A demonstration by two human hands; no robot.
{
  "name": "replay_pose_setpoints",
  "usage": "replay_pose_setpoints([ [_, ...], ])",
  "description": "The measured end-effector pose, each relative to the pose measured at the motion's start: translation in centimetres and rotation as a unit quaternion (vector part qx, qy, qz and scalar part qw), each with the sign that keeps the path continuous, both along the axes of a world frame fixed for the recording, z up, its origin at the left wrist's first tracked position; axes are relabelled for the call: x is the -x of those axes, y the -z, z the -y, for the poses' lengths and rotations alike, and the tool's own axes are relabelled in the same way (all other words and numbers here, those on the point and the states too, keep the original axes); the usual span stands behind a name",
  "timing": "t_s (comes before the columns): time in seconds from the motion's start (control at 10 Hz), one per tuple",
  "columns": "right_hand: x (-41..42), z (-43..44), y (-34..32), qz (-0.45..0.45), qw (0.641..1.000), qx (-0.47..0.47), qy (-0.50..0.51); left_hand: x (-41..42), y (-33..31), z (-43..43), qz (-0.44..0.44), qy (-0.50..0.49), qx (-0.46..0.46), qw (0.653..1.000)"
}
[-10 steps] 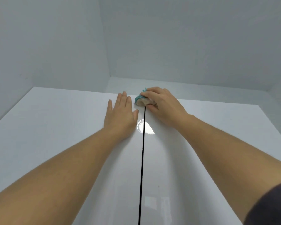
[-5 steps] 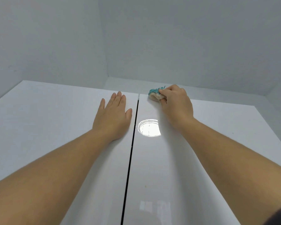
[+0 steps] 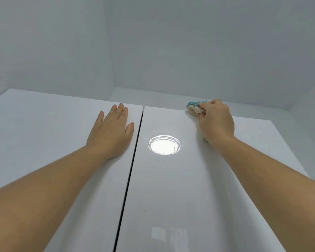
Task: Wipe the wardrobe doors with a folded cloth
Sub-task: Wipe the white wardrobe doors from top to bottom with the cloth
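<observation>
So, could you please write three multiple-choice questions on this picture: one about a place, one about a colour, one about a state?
1. Where is the cloth? A. on the floor B. near the top edge of the right door C. on a chair
2. What colour is the cloth's fringe? A. red B. teal C. black
3. How is the left hand? A. flat, fingers straight B. a fist C. gripping the cloth
Answers: B, the right hand holds it there; B, teal threads show; A, it lies flat on the left door.
</observation>
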State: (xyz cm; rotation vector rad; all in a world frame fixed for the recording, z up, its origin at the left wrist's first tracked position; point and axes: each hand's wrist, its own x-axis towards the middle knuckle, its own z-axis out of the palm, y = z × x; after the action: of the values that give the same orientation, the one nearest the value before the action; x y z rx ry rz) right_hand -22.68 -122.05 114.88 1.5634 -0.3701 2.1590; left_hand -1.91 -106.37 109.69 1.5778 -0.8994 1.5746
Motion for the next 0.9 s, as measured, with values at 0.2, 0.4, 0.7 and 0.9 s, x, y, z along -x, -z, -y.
replay_pose_setpoints([
  [0.2, 2.9, 2.4, 0.0, 0.031, 0.999, -0.037, 0.011, 0.1, 0.0, 0.0, -0.002, 0.004, -0.001, 1.0],
  [0.4, 6.3, 5.1, 0.2, 0.066, 0.995, -0.072, 0.013, 0.0, 0.0, 0.0, -0.002, 0.001, -0.002, 1.0],
  [0.7, 10.1, 8.2, 0.8, 0.129, 0.981, -0.14, 0.021, 0.2, 0.1, 0.0, -0.001, 0.002, 0.0, 1.0],
  [0.9, 12.0, 9.9, 1.4, 0.187, 0.965, -0.184, -0.007, 0.0, 0.1, 0.0, 0.001, 0.003, 0.003, 1.0],
])
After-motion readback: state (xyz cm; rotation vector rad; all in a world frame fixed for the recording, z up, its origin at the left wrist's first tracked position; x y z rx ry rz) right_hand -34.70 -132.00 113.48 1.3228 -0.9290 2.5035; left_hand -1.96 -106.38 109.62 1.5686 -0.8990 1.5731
